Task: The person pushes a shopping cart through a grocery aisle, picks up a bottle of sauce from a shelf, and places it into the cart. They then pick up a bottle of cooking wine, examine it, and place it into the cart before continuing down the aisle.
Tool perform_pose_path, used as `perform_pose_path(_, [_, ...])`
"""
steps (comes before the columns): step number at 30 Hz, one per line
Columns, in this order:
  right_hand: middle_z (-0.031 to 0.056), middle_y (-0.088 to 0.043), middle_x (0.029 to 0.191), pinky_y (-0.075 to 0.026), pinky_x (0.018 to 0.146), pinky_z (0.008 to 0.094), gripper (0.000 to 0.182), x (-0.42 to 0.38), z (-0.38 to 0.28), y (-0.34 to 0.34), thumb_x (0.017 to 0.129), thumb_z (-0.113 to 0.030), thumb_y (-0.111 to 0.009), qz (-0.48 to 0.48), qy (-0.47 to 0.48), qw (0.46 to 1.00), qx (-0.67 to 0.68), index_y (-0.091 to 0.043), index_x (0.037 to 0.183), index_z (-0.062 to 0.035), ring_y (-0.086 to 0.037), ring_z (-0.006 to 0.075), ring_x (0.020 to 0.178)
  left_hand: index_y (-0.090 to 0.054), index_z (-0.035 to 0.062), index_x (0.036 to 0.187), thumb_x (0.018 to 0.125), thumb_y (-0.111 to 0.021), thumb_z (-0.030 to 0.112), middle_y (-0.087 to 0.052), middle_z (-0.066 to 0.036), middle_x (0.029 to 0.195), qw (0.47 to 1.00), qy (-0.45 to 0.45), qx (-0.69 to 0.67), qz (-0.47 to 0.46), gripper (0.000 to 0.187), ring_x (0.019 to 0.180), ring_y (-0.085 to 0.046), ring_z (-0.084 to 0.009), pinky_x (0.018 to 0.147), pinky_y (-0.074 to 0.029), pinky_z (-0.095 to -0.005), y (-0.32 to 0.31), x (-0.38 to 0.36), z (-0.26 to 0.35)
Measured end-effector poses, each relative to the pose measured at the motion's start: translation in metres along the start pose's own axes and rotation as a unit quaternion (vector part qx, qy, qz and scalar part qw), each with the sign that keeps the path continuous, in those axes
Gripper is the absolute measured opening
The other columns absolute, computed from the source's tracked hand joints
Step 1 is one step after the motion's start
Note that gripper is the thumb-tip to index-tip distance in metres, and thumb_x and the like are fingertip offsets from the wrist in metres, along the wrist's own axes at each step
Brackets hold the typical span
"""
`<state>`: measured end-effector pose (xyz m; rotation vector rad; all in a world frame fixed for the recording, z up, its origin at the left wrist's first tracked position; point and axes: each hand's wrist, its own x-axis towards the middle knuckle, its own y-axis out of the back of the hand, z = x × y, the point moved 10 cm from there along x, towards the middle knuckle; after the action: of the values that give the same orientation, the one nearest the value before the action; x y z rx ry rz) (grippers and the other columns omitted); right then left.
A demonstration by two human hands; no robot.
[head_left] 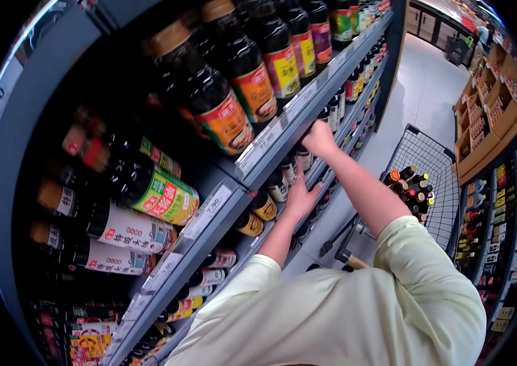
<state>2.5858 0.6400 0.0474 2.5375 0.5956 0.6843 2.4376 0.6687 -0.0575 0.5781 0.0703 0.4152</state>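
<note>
My left hand (pixel 300 196) is raised in front of the lower shelf, its fingers apart, beside dark bottles with white labels (pixel 278 187). Farther along the same shelf, my right hand (pixel 319 139) reaches in just below the upper shelf's edge. Its fingers are curled, and the shelf and the hand hide what they hold, if anything. Above both hands, large dark sauce bottles with orange labels (pixel 227 124) stand on the upper shelf. Bottles with yellow-topped labels (pixel 264 206) are left of my left hand.
A wire shopping cart (pixel 443 183) holding several bottles (pixel 416 196) stands to the right. Past it are a cardboard display (pixel 481 125) and another stocked shelf (pixel 496 229). The upper shelf's price rail (pixel 261 144) runs diagonally over my hands.
</note>
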Motion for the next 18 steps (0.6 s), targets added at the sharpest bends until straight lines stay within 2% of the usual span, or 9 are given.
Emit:
perform_pose_path(5, [0.0231, -0.066, 0.085, -0.050, 0.072, 0.0448, 0.037, -0.041, -0.014, 0.033, 0.075, -0.013, -0.077, 0.048, 0.009, 0.999, 0.025, -0.058, 0.103, 0.0005, -0.064, 0.0417, 0.082, 0.000, -0.0016, 0.154, 0.086, -0.069, 0.034, -0.050, -0.034, 0.134, 1.000, 0.023, -0.017, -0.006, 0.103, 0.124, -0.053, -0.0432, 0.104, -0.041, -0.0428, -0.023, 0.009, 0.001])
perform_pose_path(8, [0.0165, -0.066, 0.082, -0.051, 0.069, 0.0371, 0.035, -0.067, -0.015, 0.059, 0.079, -0.016, -0.079, 0.111, -0.012, 0.989, 0.096, -0.059, 0.105, -0.0035, -0.065, 0.0281, 0.074, -0.001, -0.0023, 0.154, 0.085, -0.071, 0.030, -0.034, -0.033, 0.148, 0.999, 0.000, -0.031, 0.035, 0.104, 0.135, -0.041, -0.0430, 0.111, -0.034, -0.0416, -0.025, 0.007, 0.011])
perform_pose_path(9, [0.0165, -0.066, 0.082, -0.051, 0.069, 0.0371, 0.035, -0.074, -0.015, 0.066, 0.079, -0.016, -0.079, 0.118, -0.017, 0.988, 0.096, -0.059, 0.105, -0.0035, -0.065, 0.0281, 0.074, -0.001, -0.0023, 0.154, 0.085, -0.071, 0.030, -0.034, -0.033, 0.148, 0.999, -0.003, -0.028, 0.027, 0.104, 0.135, -0.041, -0.0430, 0.111, -0.034, -0.0416, -0.027, 0.002, 0.020])
perform_pose_path(11, [0.0158, -0.067, 0.085, -0.051, 0.071, 0.0351, 0.035, -0.095, -0.020, 0.093, 0.080, -0.016, -0.079, 0.166, -0.024, 0.975, 0.143, -0.059, 0.106, -0.0037, -0.066, 0.0250, 0.077, -0.004, -0.0030, 0.154, 0.082, -0.075, 0.026, -0.027, -0.031, 0.152, 0.993, -0.084, 0.003, 0.088, 0.105, 0.140, -0.032, -0.0429, 0.114, -0.029, -0.0433, -0.018, -0.011, 0.048])
perform_pose_path(12, [0.0083, -0.071, 0.099, -0.051, 0.082, 0.0294, 0.030, -0.107, -0.028, 0.110, 0.081, -0.008, -0.077, 0.162, -0.053, 0.971, 0.166, -0.061, 0.106, -0.0032, -0.066, 0.0132, 0.093, -0.011, -0.0005, 0.154, 0.079, -0.077, 0.023, -0.024, -0.029, 0.154, 0.987, -0.116, 0.030, 0.107, 0.103, 0.142, -0.026, -0.0439, 0.116, -0.023, -0.0474, -0.019, -0.018, 0.061])
perform_pose_path(13, [0.0072, -0.070, 0.103, -0.051, 0.084, 0.0293, 0.029, -0.117, -0.025, 0.121, 0.083, -0.007, -0.075, 0.177, -0.054, 0.961, 0.208, -0.061, 0.108, -0.0025, -0.064, 0.0131, 0.097, -0.011, -0.0005, 0.154, 0.079, -0.077, 0.023, -0.024, -0.029, 0.154, 0.987, -0.116, 0.031, 0.103, 0.103, 0.142, -0.026, -0.0439, 0.116, -0.023, -0.0474, -0.020, -0.025, 0.070])
perform_pose_path(14, [0.0071, -0.068, 0.097, -0.052, 0.077, 0.0285, 0.030, -0.130, -0.029, 0.140, 0.082, -0.007, -0.076, 0.192, -0.053, 0.954, 0.223, -0.060, 0.106, -0.0028, -0.063, 0.0112, 0.089, -0.015, 0.0025, 0.154, 0.078, -0.077, 0.023, -0.024, -0.028, 0.154, 0.982, -0.140, 0.068, 0.108, 0.101, 0.142, -0.026, -0.0440, 0.116, -0.023, -0.0486, -0.019, -0.034, 0.086])
perform_pose_path(16, [0.0063, -0.067, 0.111, -0.053, 0.085, 0.0306, 0.031, -0.156, -0.037, 0.175, 0.085, -0.004, -0.073, 0.187, -0.061, 0.937, 0.289, -0.059, 0.112, -0.0025, -0.062, 0.0134, 0.102, -0.024, 0.0109, 0.155, 0.075, -0.078, 0.022, -0.027, -0.024, 0.155, 0.966, -0.193, 0.120, 0.124, 0.097, 0.142, -0.026, -0.0439, 0.116, -0.023, -0.0505, -0.019, -0.046, 0.113])
perform_pose_path(18, [0.0078, -0.067, 0.114, -0.051, 0.091, 0.0291, 0.029, -0.182, -0.045, 0.218, 0.085, -0.001, -0.072, 0.203, -0.043, 0.940, 0.271, -0.059, 0.111, -0.0011, -0.063, 0.0135, 0.104, -0.026, 0.0113, 0.154, 0.076, -0.078, 0.022, -0.029, -0.023, 0.154, 0.960, -0.219, 0.137, 0.110, 0.095, 0.142, -0.027, -0.0437, 0.116, -0.024, -0.0507, -0.020, -0.049, 0.132])
